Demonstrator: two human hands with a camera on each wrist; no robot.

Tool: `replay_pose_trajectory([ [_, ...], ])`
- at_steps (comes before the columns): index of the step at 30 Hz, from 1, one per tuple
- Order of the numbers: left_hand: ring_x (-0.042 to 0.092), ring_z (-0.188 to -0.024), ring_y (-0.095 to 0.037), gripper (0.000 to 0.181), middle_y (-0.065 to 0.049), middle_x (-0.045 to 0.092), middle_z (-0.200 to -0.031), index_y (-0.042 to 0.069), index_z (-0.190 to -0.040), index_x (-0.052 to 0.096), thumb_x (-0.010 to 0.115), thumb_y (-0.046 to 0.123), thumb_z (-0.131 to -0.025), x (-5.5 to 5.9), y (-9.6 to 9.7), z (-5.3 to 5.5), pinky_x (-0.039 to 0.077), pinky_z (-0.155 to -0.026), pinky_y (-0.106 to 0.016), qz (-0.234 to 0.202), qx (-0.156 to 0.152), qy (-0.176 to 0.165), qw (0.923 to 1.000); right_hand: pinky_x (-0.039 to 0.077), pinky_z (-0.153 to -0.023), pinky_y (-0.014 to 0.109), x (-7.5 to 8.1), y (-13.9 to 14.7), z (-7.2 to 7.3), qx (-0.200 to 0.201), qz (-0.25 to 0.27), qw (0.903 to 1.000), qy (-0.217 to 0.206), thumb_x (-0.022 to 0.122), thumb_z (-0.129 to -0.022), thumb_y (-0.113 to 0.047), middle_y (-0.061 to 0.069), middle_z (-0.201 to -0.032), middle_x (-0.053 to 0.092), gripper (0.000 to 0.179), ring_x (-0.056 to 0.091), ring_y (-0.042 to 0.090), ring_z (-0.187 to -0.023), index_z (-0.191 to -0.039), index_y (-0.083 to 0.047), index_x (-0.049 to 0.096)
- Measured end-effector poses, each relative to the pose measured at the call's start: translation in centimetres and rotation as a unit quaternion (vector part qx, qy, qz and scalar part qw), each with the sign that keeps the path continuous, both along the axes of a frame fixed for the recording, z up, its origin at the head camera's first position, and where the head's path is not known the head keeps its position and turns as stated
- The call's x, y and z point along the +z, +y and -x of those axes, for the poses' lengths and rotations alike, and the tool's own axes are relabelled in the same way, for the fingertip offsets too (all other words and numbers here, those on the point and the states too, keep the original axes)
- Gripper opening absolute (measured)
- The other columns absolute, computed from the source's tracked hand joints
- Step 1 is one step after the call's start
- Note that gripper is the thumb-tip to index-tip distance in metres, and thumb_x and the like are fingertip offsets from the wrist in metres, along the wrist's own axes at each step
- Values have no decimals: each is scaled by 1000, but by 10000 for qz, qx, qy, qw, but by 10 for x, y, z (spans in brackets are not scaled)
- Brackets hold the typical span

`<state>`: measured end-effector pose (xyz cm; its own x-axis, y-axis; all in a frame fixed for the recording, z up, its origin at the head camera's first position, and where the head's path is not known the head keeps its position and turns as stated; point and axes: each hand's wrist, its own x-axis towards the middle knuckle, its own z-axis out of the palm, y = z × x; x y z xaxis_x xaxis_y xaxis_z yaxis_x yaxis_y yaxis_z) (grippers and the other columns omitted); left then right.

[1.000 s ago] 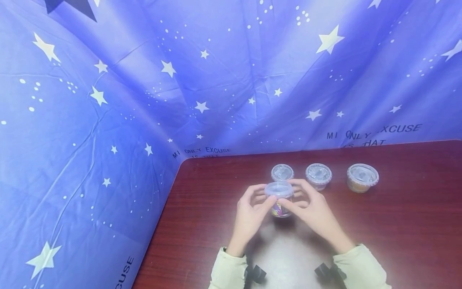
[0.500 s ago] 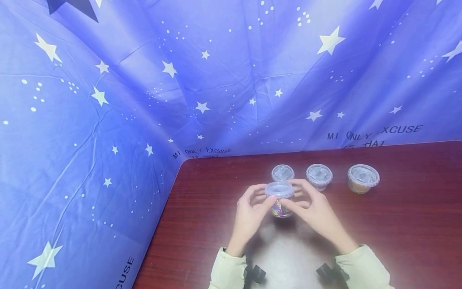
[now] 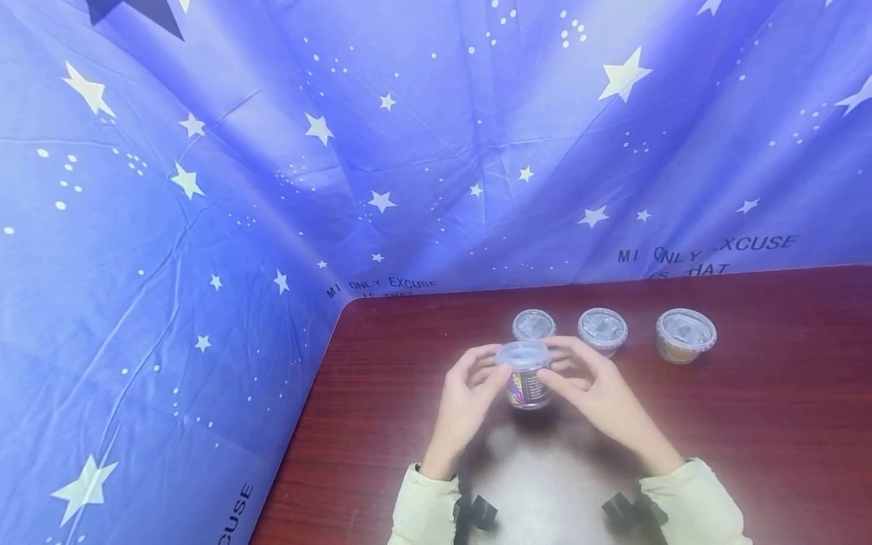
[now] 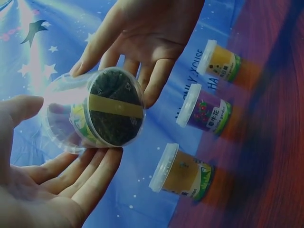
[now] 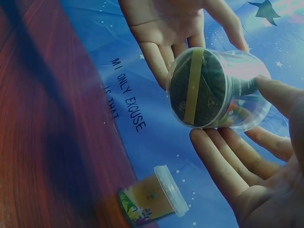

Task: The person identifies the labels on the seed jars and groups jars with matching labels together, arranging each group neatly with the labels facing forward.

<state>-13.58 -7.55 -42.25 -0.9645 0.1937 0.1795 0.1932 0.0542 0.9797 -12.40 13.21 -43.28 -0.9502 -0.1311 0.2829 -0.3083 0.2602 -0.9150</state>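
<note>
Both hands hold a clear plastic cup [image 3: 527,386] with a translucent lid above the table. Its side carries a colourful label with a dark printed panel. In the left wrist view, the cup's base [image 4: 116,121] is dark with a yellow strip across it. My left hand [image 3: 470,397] grips the left side, thumb in front and fingers behind and under. On the other side my right hand [image 3: 599,390] grips it the same way, its thumb by the label's edge. The right wrist view shows the left hand [image 5: 171,28] beyond the cup and the right hand [image 5: 261,180] nearer.
Three similar lidded cups stand in a row behind the hands: a left one [image 3: 534,324], a middle one [image 3: 602,328] and a right one [image 3: 685,337]. They rest on a dark red wooden table [image 3: 783,416]. A blue star-printed cloth [image 3: 422,151] hangs behind and left.
The held cup has turned so more of its dark text panel faces the head camera, and it has shifted slightly left. The thumbs have moved apart. The three other cups stay put.
</note>
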Motion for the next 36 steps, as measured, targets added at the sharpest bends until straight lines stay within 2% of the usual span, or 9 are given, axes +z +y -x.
replay_pose_trajectory([
  [5,68,-106,-26,35,-16,67,-119,6,-128,62,67,15,-94,1,-1,0,54,-97,-33,-41,-152,-17,9999,56,-88,24,2,2,-1,192,81,9997,-148,67,-95,-16,11,-122,65,48,64,6,-104,-140,-10,52],
  [10,65,-113,-25,35,-15,66,-124,6,-130,61,63,16,-96,2,-3,-2,53,-99,-32,-68,-473,-87,9988,54,-93,24,3,2,-5,723,449,9954,-430,65,-96,-14,13,-140,57,55,59,-1,-115,-147,-10,45],
  [14,65,-115,-23,36,-18,65,-125,5,-132,59,60,14,-97,2,-3,-3,55,-97,-33,-218,-658,-145,9975,53,-94,26,3,2,-5,930,589,9932,-381,64,-96,-12,14,-144,53,56,57,-2,-118,-148,-7,43],
  [18,64,-116,-22,36,-19,64,-126,4,-132,59,60,15,-98,2,-3,-3,55,-97,-34,-283,-707,-159,9970,55,-92,28,3,3,-4,811,487,9951,-294,65,-95,-12,13,-143,54,56,60,0,-115,-147,-7,45],
  [23,65,-114,-25,35,-19,65,-125,5,-132,59,60,15,-98,3,-3,-2,55,-97,-35,-325,-698,-173,9969,57,-90,29,4,3,-5,564,393,9971,-312,68,-94,-15,9,-140,57,55,63,4,-112,-145,-17,49],
  [29,69,-106,-27,33,-15,68,-121,6,-128,63,64,15,-96,6,-2,-3,58,-92,-33,-117,-376,-35,9992,58,-86,28,4,2,-4,174,295,9991,-267,72,-91,-17,9,-128,65,54,66,7,-105,-141,-15,53],
  [36,68,-107,-25,36,-12,68,-119,10,-127,64,70,17,-92,6,4,-7,56,-93,-31,30,-88,-87,9999,58,-85,27,4,2,-4,13,263,9991,-321,74,-90,-19,7,-124,66,53,67,7,-102,-139,-15,54],
])
